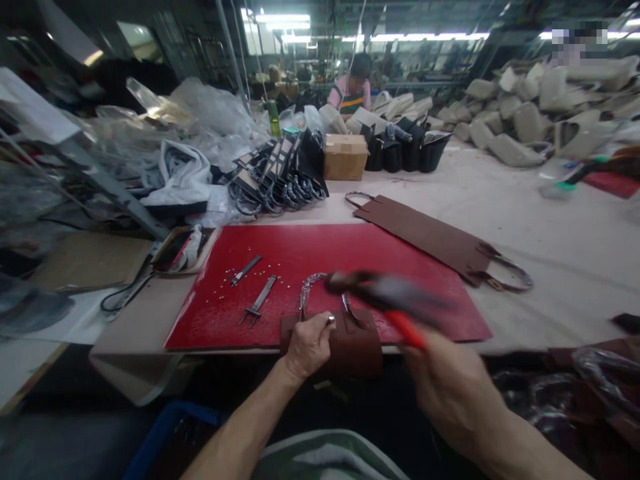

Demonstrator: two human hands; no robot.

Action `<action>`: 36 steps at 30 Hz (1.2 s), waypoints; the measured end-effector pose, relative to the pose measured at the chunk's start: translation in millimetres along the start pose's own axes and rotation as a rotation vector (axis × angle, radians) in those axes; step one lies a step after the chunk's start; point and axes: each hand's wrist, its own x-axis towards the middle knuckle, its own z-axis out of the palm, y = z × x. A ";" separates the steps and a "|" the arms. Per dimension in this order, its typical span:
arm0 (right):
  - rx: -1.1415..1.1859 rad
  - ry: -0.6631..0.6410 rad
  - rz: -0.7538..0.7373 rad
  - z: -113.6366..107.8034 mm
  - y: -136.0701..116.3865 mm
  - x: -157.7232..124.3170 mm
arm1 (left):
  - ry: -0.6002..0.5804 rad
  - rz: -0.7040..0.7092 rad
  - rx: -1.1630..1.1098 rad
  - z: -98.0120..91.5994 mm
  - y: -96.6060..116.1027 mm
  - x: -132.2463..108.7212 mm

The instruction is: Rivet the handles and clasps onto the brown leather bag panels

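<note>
My left hand (pixel 309 345) is closed around a small metal punch (pixel 331 319), upright over a brown leather piece (pixel 357 343) at the front edge of the red mat (pixel 425 293). A plastic-wrapped handle (pixel 311 283) rises from that piece. To the right, my right hand (pixel 440 373) grips a hammer (pixel 395 293) with a red part on its handle; the hammer is blurred by motion, its head raised near the wrapped handle. Two metal tools, a flat one (pixel 246 270) and a pronged one (pixel 261 300), lie on the mat among small pale bits.
A long brown leather panel (pixel 430 237) with wrapped handles lies behind the mat at right. Farther back are a cardboard box (pixel 345 158), black bag pieces (pixel 280 173) and beige pieces (pixel 530 123). A person (pixel 353 90) sits beyond. A blue bin (pixel 170 427) stands below left.
</note>
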 end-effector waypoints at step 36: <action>-0.222 0.037 -0.280 145.0 27.3 64.8 | 0.096 -0.301 -0.249 -11.1 18.4 1.5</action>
